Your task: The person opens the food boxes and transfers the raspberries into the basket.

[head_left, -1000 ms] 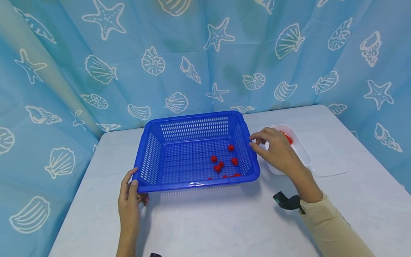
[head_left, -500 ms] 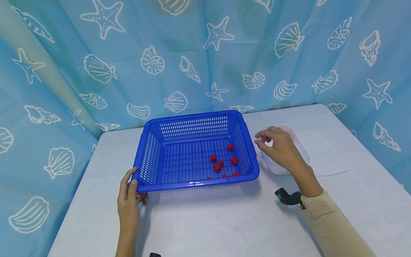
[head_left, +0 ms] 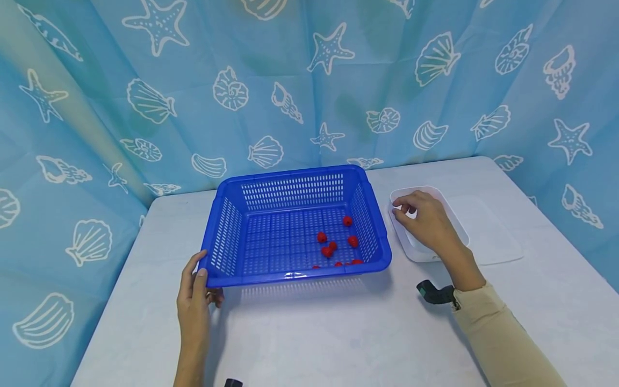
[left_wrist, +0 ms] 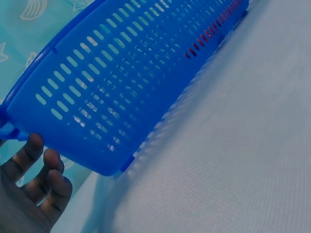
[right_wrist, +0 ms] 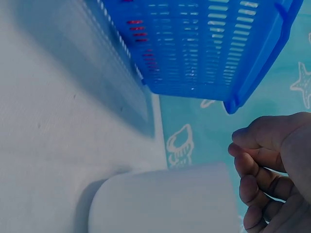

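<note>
My left hand [head_left: 193, 301] grips the front left corner of a blue slotted plastic basket [head_left: 297, 278], thumb at the rim and other fingers below. Several small red berry-like pieces [head_left: 322, 237] lie inside, mostly toward the basket's right and front. To the right, my right hand [head_left: 425, 220] hovers over a white plastic container [head_left: 411, 257], apart from the basket. Its fingers are loosely bent, the thumb close to the index finger [right_wrist: 245, 162], and nothing shows between them. Part of the container's inside is hidden under this hand.
A clear flat lid [head_left: 493, 236] lies on the white-covered table [head_left: 309, 338] right of the container. Behind the table hangs a blue shell-patterned curtain [head_left: 271, 123]. A dark wrist-camera mount [head_left: 435, 293] juts from the right wrist.
My right hand has moved right, from the basket's right rim to above the white container. Red pieces seen earlier in the container no longer show. The left hand keeps its hold.
</note>
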Demonstrator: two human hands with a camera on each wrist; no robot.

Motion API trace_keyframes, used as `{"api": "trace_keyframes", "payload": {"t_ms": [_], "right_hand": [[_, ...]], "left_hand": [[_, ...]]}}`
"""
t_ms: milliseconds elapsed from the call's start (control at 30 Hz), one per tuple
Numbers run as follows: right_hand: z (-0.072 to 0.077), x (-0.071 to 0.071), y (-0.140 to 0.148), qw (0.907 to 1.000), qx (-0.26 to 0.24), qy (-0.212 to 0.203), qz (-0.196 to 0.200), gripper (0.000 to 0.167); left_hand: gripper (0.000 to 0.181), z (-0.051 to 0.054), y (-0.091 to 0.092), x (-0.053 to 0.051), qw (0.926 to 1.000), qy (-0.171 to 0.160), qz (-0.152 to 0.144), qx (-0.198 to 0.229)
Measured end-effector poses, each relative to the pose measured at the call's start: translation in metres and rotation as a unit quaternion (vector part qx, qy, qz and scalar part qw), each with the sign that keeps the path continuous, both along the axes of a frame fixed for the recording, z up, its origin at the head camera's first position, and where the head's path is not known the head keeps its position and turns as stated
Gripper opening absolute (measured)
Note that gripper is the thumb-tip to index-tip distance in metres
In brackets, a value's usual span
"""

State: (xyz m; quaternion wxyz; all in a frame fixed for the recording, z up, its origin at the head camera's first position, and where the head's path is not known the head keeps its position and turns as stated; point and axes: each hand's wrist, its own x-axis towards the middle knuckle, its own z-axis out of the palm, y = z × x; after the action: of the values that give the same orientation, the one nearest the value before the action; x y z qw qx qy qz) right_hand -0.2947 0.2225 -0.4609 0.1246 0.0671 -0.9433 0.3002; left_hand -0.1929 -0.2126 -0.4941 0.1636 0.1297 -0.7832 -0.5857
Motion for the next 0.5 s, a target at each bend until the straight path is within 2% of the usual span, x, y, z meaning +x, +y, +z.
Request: {"api": "trace_keyframes", "payload": {"t_ms": [500], "right_hand": [[-0.015, -0.010, 0.011, 0.9993, 0.000, -0.030, -0.021, 0.020]], "left_hand": [[0.043, 0.000, 0.000, 0.001, 1.0000, 0.004, -0.005, 0.000]]}}
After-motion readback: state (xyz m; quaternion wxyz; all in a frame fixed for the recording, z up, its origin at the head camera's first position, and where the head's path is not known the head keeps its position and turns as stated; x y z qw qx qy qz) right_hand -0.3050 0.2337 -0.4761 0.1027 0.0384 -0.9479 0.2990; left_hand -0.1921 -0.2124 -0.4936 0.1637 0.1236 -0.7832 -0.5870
